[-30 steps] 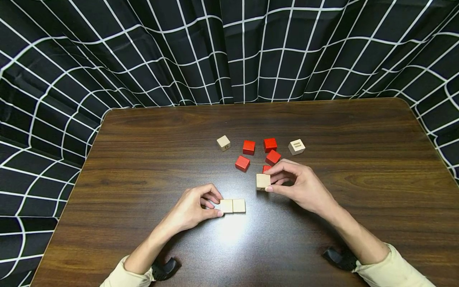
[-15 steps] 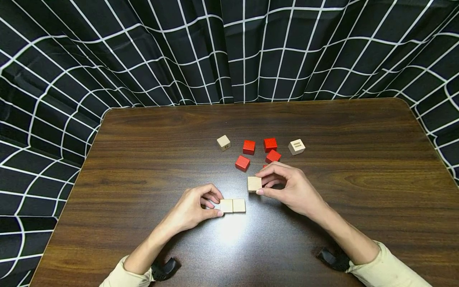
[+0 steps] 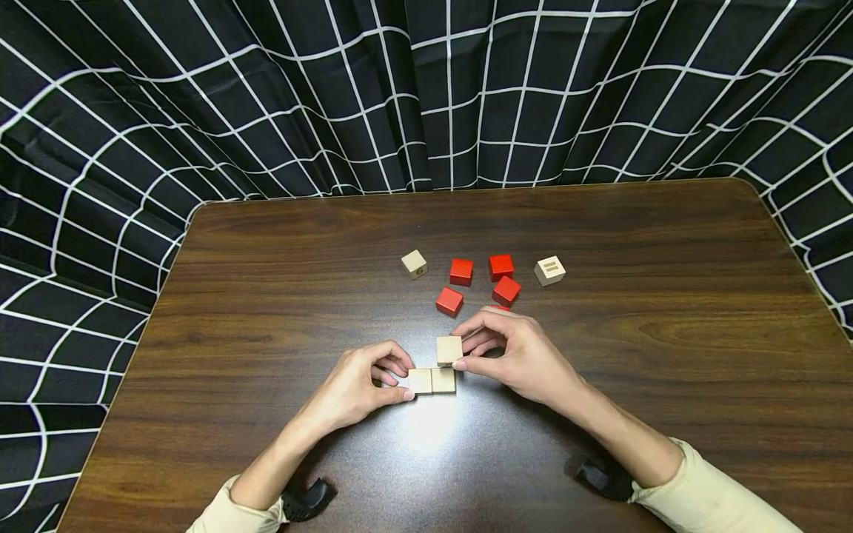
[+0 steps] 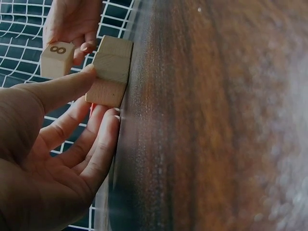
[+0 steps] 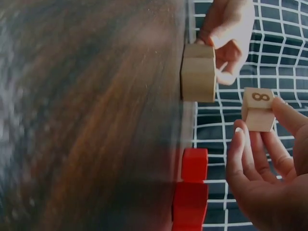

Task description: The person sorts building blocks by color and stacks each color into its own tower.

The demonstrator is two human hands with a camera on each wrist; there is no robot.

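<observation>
Two plain-topped wooden blocks stand side by side on the table, touching: a left block (image 3: 420,380) and a right block (image 3: 443,380). My left hand (image 3: 356,383) pinches the left one between thumb and fingers. With its thumb and fingertips, my right hand (image 3: 523,355) holds another wooden block (image 3: 449,350), raised just behind and above the right end of the pair. Both wrist views reveal a figure 8 on the side of this raised block (image 5: 260,108). In the left wrist view there is a gap between it and the standing pair (image 4: 113,65).
Several red blocks (image 3: 461,272) lie behind the hands, one partly hidden by the right hand. A wooden block (image 3: 415,264) sits at their left, and another with two bars (image 3: 549,271) at their right. A gridded black curtain (image 3: 426,96) borders the brown table (image 3: 300,259).
The right hand has carried its wooden block leftward and slightly toward the person, from beside the red blocks to over the pair's right end. The left hand has stayed in place.
</observation>
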